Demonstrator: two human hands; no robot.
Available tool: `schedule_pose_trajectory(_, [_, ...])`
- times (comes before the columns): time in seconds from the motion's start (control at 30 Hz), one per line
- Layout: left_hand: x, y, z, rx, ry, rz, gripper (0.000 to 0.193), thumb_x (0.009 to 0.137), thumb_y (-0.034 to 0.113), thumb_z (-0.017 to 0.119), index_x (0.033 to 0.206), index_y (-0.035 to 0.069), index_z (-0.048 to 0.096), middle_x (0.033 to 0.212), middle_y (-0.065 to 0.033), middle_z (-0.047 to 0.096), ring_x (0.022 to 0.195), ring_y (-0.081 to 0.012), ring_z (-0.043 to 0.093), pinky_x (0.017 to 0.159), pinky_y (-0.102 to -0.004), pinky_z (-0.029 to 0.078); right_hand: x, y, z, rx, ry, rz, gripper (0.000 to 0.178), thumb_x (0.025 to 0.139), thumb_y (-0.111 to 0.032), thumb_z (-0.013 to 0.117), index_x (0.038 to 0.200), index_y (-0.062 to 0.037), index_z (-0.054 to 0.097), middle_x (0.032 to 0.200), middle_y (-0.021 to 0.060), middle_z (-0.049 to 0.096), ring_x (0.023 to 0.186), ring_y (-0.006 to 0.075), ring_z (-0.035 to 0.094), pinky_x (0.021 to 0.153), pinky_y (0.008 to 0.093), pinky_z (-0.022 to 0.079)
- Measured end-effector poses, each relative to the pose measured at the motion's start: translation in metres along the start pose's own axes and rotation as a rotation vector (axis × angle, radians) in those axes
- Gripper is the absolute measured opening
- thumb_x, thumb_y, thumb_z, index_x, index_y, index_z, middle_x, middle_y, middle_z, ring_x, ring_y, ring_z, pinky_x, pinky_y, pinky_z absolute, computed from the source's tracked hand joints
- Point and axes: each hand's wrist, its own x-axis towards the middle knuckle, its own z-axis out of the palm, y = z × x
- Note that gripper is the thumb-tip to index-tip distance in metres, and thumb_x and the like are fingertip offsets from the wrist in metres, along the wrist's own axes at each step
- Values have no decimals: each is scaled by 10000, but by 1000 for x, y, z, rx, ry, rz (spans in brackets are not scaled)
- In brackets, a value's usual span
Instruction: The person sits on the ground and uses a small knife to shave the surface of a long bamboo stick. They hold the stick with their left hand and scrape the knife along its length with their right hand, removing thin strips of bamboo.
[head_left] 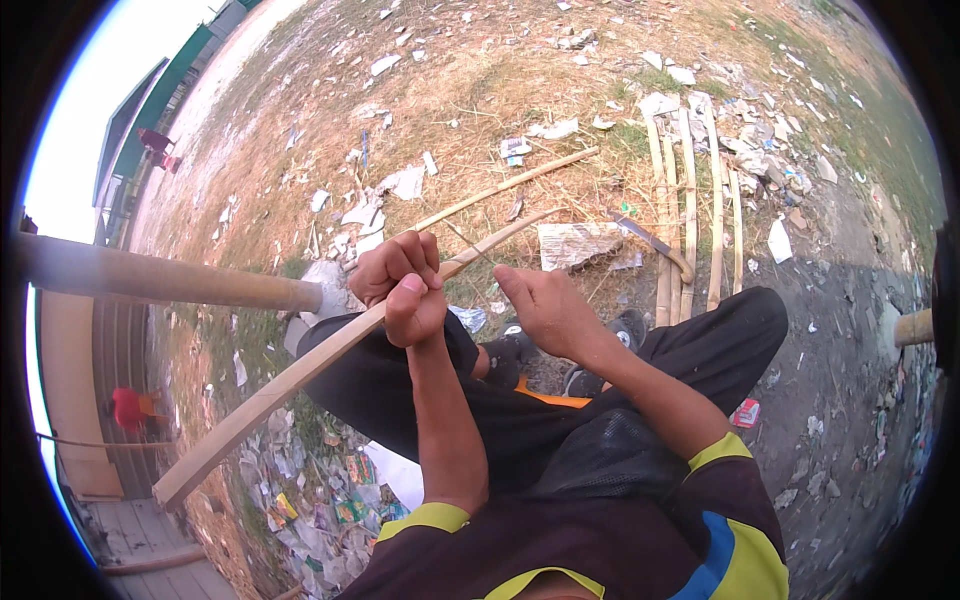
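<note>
A long split strip of pale bamboo (290, 381) slants from the lower left up past my hands, its narrow tip pointing to the upper right. My left hand (402, 288) is closed round it, thumb up. To the right of the strip, my right hand (552, 312) is curled closed with the thumb on top. A thin strand (463, 238) crosses the strip toward my right thumb; whether my fingers grip it cannot be made out. Beyond them, another bamboo strip (510, 183) lies on the ground.
Several bamboo strips (690, 200) lie side by side ahead right, with a wooden-handled, curved blade (650, 240) across them. A thick pole (170, 275) juts in at left; another pole (914, 328) is far right. Litter (310, 490) covers the ground. My bent knees (740, 325) frame the work.
</note>
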Motion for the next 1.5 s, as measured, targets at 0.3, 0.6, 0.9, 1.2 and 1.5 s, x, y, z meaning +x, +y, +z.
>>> schedule_pose_trajectory(0.3, [0, 4, 6, 21, -102, -2, 221, 624, 94, 507, 504, 58, 325, 464, -12, 286, 402, -109, 265, 412, -265, 225, 0, 12, 8, -33, 80, 41, 540, 986, -365, 382, 708, 38, 608, 646, 278, 571, 668, 452, 586, 638, 503, 446])
schedule_pose_trajectory(0.6, [-1, 4, 14, 1, -121, -4, 223, 624, 86, 513, 503, 59, 328, 462, -6, 272, 398, -114, 275, 405, -263, 225, -2, 15, 11, -79, 134, -57, 490, 984, -327, 407, 684, 28, 562, 602, 251, 542, 590, 437, 562, 563, 493, 429])
schedule_pose_trajectory(0.9, [0, 7, 2, -16, -15, -12, 298, 627, 103, 535, 518, 63, 260, 477, -8, 265, 409, -105, 252, 390, -251, 236, 9, 28, 33, -200, 257, -220, 470, 969, -323, 464, 646, -3, 580, 532, 231, 534, 513, 433, 555, 488, 487, 445])
schedule_pose_trajectory(1.2, [-4, 4, 7, 5, -55, 10, 310, 628, 112, 544, 506, 52, 266, 466, -4, 249, 399, -107, 265, 374, -247, 242, 1, 121, 21, -361, 279, 80, 613, 984, -417, 342, 715, 45, 642, 643, 311, 580, 665, 474, 606, 654, 525, 485])
schedule_pose_trajectory(1.5, [-8, -1, 23, 47, 30, 39, 251, 636, 66, 499, 519, 58, 277, 492, -6, 263, 428, -102, 261, 401, -238, 257, -37, 52, 9, -72, 149, 102, 555, 979, -391, 356, 762, 44, 624, 733, 297, 597, 749, 479, 579, 716, 530, 435])
